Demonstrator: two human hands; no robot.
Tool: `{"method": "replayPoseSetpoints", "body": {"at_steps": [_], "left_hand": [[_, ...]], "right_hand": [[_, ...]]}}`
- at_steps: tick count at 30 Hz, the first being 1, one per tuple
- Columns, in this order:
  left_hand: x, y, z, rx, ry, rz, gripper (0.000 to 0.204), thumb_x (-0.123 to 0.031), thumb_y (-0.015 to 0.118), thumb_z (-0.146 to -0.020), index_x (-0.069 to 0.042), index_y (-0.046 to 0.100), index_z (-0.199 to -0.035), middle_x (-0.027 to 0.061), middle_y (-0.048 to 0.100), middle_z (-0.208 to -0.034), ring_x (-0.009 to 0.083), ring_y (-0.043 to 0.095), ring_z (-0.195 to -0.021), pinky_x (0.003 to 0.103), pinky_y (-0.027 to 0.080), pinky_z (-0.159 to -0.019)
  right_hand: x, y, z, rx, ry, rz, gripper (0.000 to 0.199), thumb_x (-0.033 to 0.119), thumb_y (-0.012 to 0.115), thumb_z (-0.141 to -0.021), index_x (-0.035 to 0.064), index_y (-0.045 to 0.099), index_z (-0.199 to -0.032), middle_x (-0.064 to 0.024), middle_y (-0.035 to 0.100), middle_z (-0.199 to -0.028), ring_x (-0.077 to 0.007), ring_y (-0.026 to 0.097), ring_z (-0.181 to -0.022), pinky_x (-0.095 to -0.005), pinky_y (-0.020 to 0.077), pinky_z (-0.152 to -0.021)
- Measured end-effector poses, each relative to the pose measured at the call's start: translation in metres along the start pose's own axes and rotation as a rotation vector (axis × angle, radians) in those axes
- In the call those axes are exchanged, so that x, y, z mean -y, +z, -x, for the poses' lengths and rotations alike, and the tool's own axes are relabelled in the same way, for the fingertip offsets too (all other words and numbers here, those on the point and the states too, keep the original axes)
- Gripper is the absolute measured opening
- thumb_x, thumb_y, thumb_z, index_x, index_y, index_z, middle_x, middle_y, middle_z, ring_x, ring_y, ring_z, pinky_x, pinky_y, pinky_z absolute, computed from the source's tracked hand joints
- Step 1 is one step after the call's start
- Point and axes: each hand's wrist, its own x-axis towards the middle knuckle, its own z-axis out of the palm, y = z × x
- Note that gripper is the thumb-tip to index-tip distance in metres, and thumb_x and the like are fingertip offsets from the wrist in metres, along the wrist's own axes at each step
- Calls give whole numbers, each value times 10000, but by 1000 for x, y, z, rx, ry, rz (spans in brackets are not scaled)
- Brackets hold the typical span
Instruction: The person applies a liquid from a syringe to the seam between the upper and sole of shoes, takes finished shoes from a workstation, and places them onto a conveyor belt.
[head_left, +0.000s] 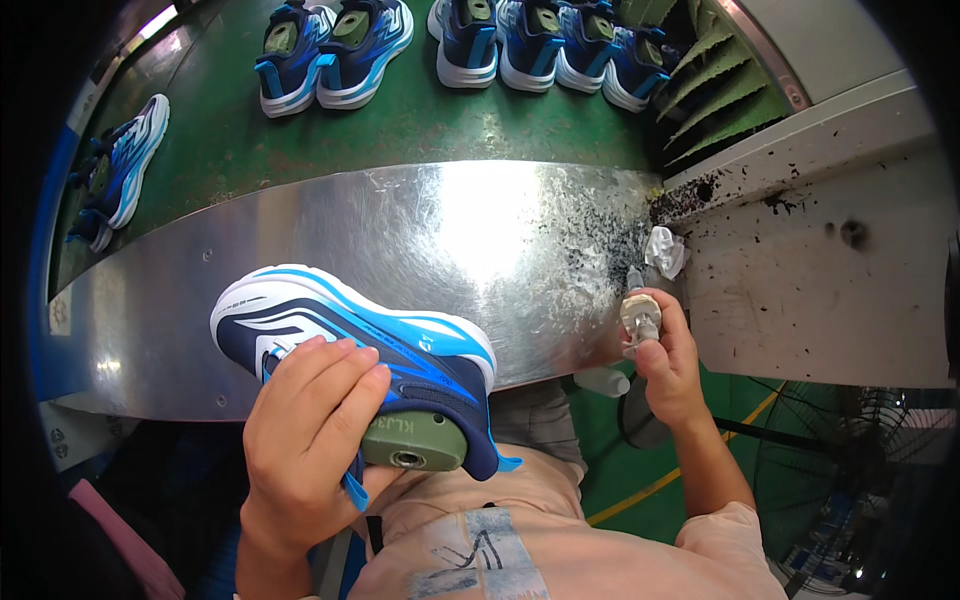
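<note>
My left hand (312, 430) grips a blue and white running shoe (415, 345), its fingers across the laces and upper. The shoe is tilted on its side, with the sole edge facing away from me and the toe to the left. A green shoe last (418, 442) with a metal-lined hole fills its opening. In my right hand (672, 358), near the right end of the metal ledge, is a small pale tool with a nozzle-like tip (641, 315); its exact kind is unclear. A crumpled white wad (665, 252) lies just beyond that hand.
Beyond the metal ledge (330, 225) runs a green belt (400, 140). Several similar shoes (465, 45) stand along its far side, and another pair (125, 170) is at the left. Green strip flaps (715, 95) hang at the right above a stained metal panel (820, 260). A fan (850, 460) stands lower right.
</note>
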Motion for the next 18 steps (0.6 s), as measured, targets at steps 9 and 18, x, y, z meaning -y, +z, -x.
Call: {"method": "replayPoseSetpoints", "body": {"at_steps": [9,18], "left_hand": [[3,1,-7,-56,-16,82,504,-167,781,-535,44,625,-965,169,632,-980,358,606,-938,449,471,-877],[2,14,28,-141,53,19,367,-168,731,-647,13,650,-956,167,632,-1003,335,614,-964,450,470,-902]], "right_hand": [[2,-4,0,-60,-11,-14,454,186,563,-848,40,425,-1254,-14,519,-939,-82,484,-815,-217,414,-723],[98,46,-22,390,-13,-594,772,712,467,-804,66,348,-1209,-53,454,-637,-84,344,-458,-207,287,-392]]}}
